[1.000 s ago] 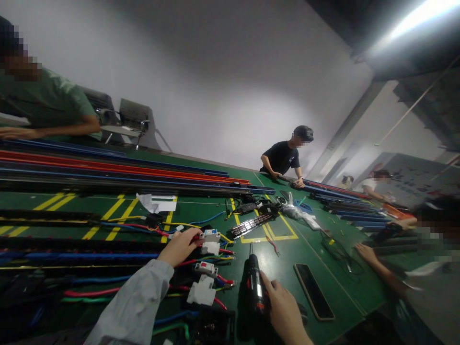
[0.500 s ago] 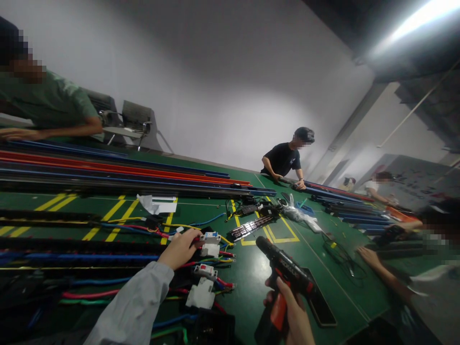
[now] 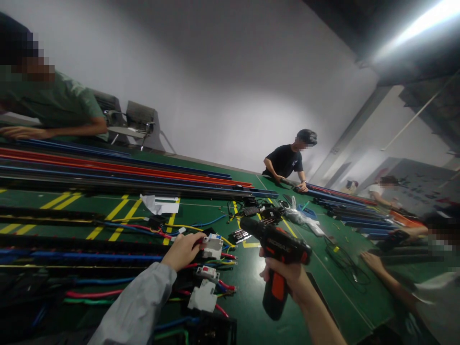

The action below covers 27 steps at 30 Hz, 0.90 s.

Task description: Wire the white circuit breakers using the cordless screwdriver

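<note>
My right hand [image 3: 285, 275] is wrapped round the handle of a black and orange cordless drill [image 3: 282, 244], held above the green table with its chuck pointing left. On the left, my left hand [image 3: 184, 250] has its thumb and fingers closed on the near-left side of a white circuit breaker [image 3: 213, 247] with a blue marking. Red, blue and yellow-green wires come out of its right side. Nearer to me lies a second circuit breaker [image 3: 207, 273] with a red marking, beside a white plastic piece [image 3: 203, 296]. Beyond the drill's tip are shiny metal strips [image 3: 241, 235], partly covered by it.
Long orange rails [image 3: 143, 170] and blue and black ones run across the left of the green table [image 3: 247, 311]. A dark phone [image 3: 321, 299] lies partly behind my right forearm. Farther off are a plastic bag [image 3: 304, 220] and a black cable [image 3: 348, 263]. Several co-workers sit around.
The drill in my right hand has risen and moved forward and left, now over the metal strips. My left hand stays at the circuit breaker.
</note>
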Each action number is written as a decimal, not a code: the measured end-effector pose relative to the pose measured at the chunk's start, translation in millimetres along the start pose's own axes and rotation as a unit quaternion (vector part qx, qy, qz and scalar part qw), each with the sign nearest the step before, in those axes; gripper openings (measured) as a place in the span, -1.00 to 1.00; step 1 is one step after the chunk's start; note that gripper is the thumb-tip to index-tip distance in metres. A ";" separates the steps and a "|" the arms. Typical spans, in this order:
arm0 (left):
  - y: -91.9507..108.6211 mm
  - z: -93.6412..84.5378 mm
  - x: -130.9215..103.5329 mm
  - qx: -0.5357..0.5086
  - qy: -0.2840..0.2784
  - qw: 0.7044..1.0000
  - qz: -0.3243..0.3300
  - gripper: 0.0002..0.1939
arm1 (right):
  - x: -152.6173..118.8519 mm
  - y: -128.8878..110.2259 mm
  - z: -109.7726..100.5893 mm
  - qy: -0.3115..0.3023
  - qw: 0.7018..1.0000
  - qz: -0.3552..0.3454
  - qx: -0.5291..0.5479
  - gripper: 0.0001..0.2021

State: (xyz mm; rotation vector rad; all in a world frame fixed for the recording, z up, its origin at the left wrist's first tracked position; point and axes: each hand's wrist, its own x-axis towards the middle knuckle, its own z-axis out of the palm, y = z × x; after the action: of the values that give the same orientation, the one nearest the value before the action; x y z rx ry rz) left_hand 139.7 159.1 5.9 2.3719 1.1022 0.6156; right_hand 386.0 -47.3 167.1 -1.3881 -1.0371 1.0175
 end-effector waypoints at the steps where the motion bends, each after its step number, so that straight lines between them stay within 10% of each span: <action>1: 0.1 0.5 0.0 0.000 0.000 1.000 0.003 -0.75 | 5.8 -12.2 0.3 -0.035 0.998 0.009 -0.044 -0.67; 13: -1.9 1.1 -3.3 0.013 -0.014 1.000 0.014 -0.90 | 55.2 -79.6 52.7 -0.229 0.905 0.062 -0.354 -0.71; 27: 5.0 -2.4 -5.1 0.008 -0.004 1.000 0.008 -0.90 | 63.6 -94.4 88.9 -0.277 0.827 0.012 -0.489 -0.74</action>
State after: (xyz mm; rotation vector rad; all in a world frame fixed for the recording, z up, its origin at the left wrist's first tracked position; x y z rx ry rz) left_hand 138.2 152.8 9.6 2.3971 1.0902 0.6035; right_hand 311.7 40.9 253.9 -1.9438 -2.1886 0.9503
